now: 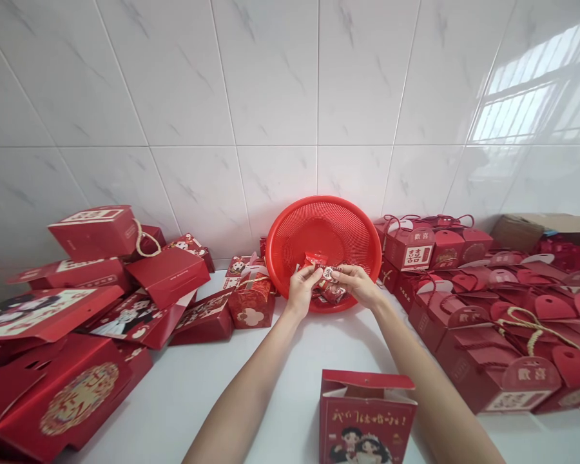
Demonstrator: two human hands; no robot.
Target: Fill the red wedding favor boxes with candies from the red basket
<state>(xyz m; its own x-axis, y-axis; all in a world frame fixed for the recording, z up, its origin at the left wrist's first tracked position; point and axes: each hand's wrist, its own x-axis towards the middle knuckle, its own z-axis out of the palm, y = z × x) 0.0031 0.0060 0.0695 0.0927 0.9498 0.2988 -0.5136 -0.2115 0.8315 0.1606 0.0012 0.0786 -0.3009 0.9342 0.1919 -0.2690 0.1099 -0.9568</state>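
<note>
Both my hands meet over the near side of a red plastic basket (pixel 323 216), which leans tilted toward me against the wall. My left hand (pixel 303 287) and my right hand (pixel 356 283) pinch a small wrapped candy (pixel 328 273) between them, its wrapper pale in the middle with dark writing. Below and behind the fingers lie several more wrapped candies (pixel 333 294) in red packaging, partly hidden by my hands. Close to me, beside my right forearm, a red gift box (pixel 367 412) with a cartoon couple stands upright with its top open.
Red gift boxes (pixel 82 386) are heaped loosely on the left. On the right, many handled red boxes (pixel 497 361) stand packed in rows, with a brown cardboard carton (pixel 522 225) behind them. A tiled wall (pixel 275 84) closes off the back of the white tabletop (pixel 280 399).
</note>
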